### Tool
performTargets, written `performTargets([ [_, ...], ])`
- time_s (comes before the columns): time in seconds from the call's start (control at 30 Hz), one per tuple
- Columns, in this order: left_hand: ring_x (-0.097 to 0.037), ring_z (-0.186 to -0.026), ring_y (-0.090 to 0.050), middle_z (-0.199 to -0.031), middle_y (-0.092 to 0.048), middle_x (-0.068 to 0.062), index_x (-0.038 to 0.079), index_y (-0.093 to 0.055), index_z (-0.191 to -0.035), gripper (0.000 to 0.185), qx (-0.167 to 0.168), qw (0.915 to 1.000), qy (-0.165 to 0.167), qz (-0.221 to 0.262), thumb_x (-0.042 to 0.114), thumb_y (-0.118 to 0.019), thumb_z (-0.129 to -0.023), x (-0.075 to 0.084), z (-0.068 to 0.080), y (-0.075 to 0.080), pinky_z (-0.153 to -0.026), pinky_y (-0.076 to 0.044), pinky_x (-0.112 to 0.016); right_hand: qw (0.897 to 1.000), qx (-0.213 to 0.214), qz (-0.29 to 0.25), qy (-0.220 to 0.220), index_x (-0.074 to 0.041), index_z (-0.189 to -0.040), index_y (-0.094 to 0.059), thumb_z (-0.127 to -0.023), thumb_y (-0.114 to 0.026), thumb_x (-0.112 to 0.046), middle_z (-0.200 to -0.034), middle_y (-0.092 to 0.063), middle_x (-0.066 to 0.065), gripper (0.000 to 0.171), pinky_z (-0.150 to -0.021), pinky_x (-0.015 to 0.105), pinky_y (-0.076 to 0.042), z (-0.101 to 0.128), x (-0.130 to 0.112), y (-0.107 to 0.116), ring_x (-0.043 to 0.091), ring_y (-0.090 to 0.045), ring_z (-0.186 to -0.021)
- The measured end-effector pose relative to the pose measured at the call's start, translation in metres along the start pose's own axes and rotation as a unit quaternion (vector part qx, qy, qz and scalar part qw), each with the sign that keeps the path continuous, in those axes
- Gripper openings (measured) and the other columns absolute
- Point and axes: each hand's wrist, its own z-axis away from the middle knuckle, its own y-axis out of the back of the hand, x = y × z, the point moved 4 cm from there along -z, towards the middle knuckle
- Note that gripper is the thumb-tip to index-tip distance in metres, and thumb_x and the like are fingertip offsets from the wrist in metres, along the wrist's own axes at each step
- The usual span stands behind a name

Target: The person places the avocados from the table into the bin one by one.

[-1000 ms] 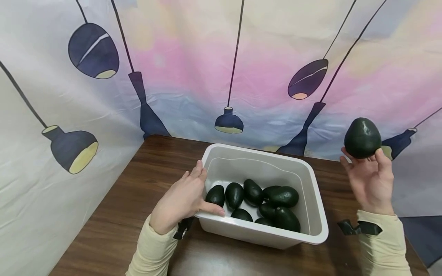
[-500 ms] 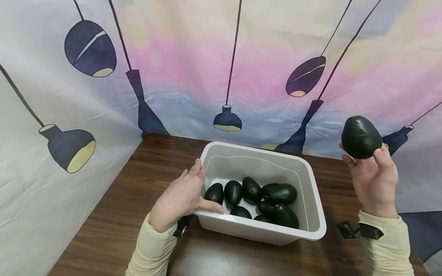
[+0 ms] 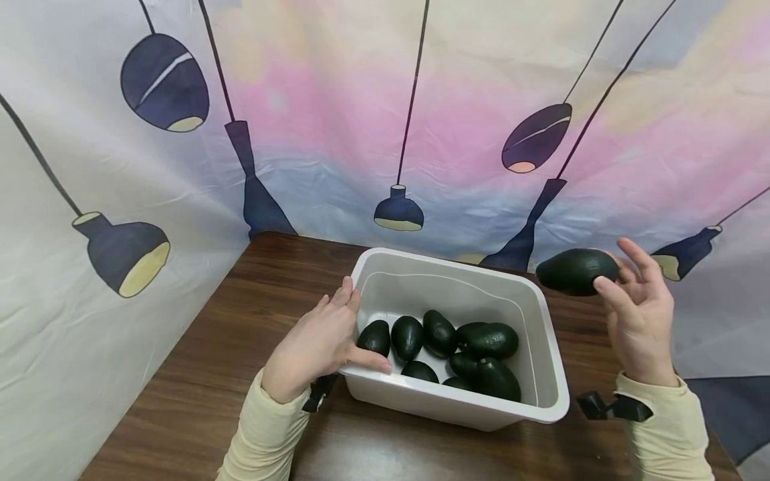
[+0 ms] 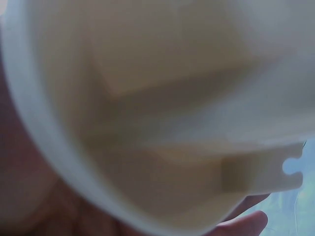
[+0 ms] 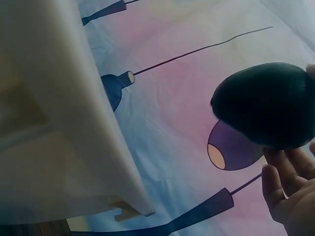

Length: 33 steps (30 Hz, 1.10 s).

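Observation:
My right hand (image 3: 640, 314) pinches a dark green avocado (image 3: 574, 272) between thumb and fingers, with one finger raised off it. The avocado lies on its side in the air, right of the white plastic bin (image 3: 457, 407), its narrow end toward the bin. In the right wrist view the avocado (image 5: 266, 105) looks almost black above my fingertips. My left hand (image 3: 315, 347) rests on the bin's near left corner, thumb across the front rim and straight fingers along the left rim. Several avocados (image 3: 492, 341) lie loose on the bin's floor. The left wrist view shows the rim's underside (image 4: 162, 196) close up.
The bin stands on a brown wooden table (image 3: 240, 321). Behind it hangs a cloth backdrop (image 3: 337, 100) printed with lamps, which runs around to the left side. Dark straps (image 3: 613, 406) sit on both wrists.
The right hand has moved left and down toward the bin. It has turned the avocado from upright to lying sideways and lifted a finger. The left hand stays on the rim.

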Motion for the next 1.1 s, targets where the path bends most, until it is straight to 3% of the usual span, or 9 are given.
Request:
performTargets([
  [0.17, -0.047, -0.125, -0.047, -0.15, -0.025, -0.035, -0.015, -0.039, -0.14, 0.127, -0.005, 1.0, 0.004, 0.002, 0.072, -0.077, -0.056, 0.0, -0.001, 0.0, -0.104, -0.039, -0.053, 0.991, -0.039, 0.127, -0.001, 0.011, -0.142, -0.036, -0.081, -0.051, 0.029, -0.128, -0.057, 0.025, 0.066, -0.087, 0.025, -0.052, 0.001, 0.004, -0.005, 0.028, -0.058, -0.115],
  [0.47, -0.044, -0.127, -0.047, -0.15, -0.025, -0.035, -0.015, -0.039, -0.14, 0.127, -0.006, 1.0, 0.006, 0.005, 0.073, -0.077, -0.057, 0.0, 0.0, 0.0, -0.106, -0.037, -0.053, 0.954, -0.129, 0.271, -0.011, 0.013, -0.135, -0.046, -0.075, -0.065, 0.026, -0.13, -0.057, 0.023, 0.064, -0.087, 0.021, -0.051, 0.005, 0.017, -0.015, 0.021, -0.06, -0.111],
  [0.6, -0.042, -0.128, -0.046, -0.15, -0.025, -0.035, -0.015, -0.038, -0.14, 0.128, -0.008, 1.0, 0.005, 0.004, 0.074, -0.075, -0.057, 0.0, -0.001, 0.0, -0.107, -0.036, -0.052, 0.925, -0.161, 0.344, -0.017, 0.008, -0.136, -0.048, -0.075, -0.068, 0.022, -0.134, -0.054, 0.022, 0.066, -0.086, 0.019, -0.051, 0.006, 0.022, -0.02, 0.019, -0.06, -0.109],
  [0.77, -0.042, -0.128, -0.046, -0.15, -0.025, -0.036, -0.016, -0.038, -0.14, 0.128, -0.005, 1.0, 0.0, 0.006, 0.074, -0.075, -0.057, 0.0, 0.0, 0.0, -0.108, -0.035, -0.053, 0.885, -0.187, 0.425, -0.034, -0.002, -0.141, -0.049, -0.078, -0.07, 0.017, -0.145, -0.046, 0.013, 0.07, -0.092, 0.017, -0.048, 0.007, 0.021, -0.023, 0.017, -0.052, -0.123],
  [0.93, -0.042, -0.127, -0.047, -0.15, -0.024, -0.036, -0.016, -0.039, -0.14, 0.127, -0.003, 1.0, -0.003, 0.001, 0.074, -0.075, -0.057, 0.001, 0.0, 0.0, -0.107, -0.036, -0.052, 0.876, -0.177, 0.447, -0.04, -0.004, -0.139, -0.052, -0.081, -0.069, 0.014, -0.143, -0.05, 0.011, 0.064, -0.098, 0.02, -0.043, 0.006, 0.016, -0.022, 0.017, -0.048, -0.127],
  [1.1, -0.042, -0.128, -0.046, -0.15, -0.024, -0.035, -0.015, -0.037, -0.141, 0.128, -0.009, 1.0, 0.003, 0.0, 0.074, -0.075, -0.058, 0.001, 0.0, 0.0, -0.108, -0.036, -0.052, 0.869, -0.17, 0.463, -0.042, -0.005, -0.138, -0.053, -0.084, -0.067, 0.012, -0.139, -0.053, 0.013, 0.059, -0.096, 0.015, -0.042, 0.007, 0.011, -0.018, 0.013, -0.049, -0.124],
])
